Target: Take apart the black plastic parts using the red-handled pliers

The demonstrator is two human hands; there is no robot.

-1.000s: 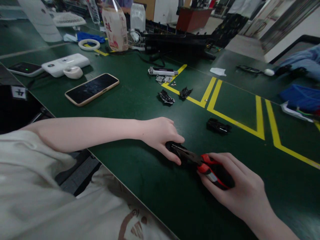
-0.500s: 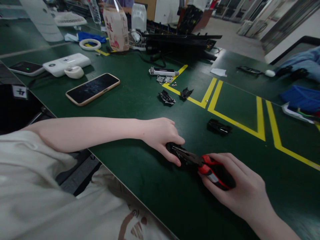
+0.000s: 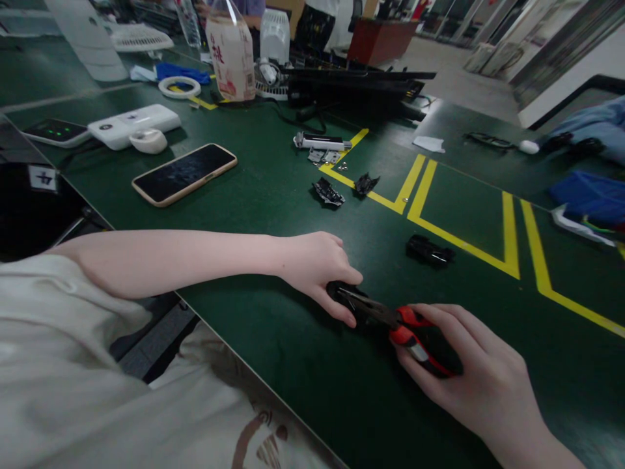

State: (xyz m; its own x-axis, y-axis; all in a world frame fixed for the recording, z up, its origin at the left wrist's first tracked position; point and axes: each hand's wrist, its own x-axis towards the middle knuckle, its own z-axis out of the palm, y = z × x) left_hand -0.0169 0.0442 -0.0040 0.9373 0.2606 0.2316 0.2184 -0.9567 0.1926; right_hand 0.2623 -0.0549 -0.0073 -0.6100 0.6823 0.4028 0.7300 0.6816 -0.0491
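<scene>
Two hands are at work over one table (image 3: pixel 288 365). The left hand (image 3: pixel 317 267) pinches one black part (image 3: pixel 336 288) at the table's near side; the right hand (image 3: pixel 481 371) grasps one pair of pliers (image 3: pixel 404 335), its nose against that part. Beyond lie three black scraps (image 3: pixel 430 250): two near each other, one farther right. One phone (image 3: pixel 185 173) lies to their left.

Green-topped workbench (image 3: pixel 273 195), marked with yellow tape lines (image 3: pixel 463 246), spanning the foreground. Behind it, a reddish-brown cabinet (image 3: pixel 378 42) stands on a pale grey floor (image 3: pixel 459 78), with a white wall (image 3: pixel 569 91) at right. Light leaves a soft sheen on the benchtop at lower right.
</scene>
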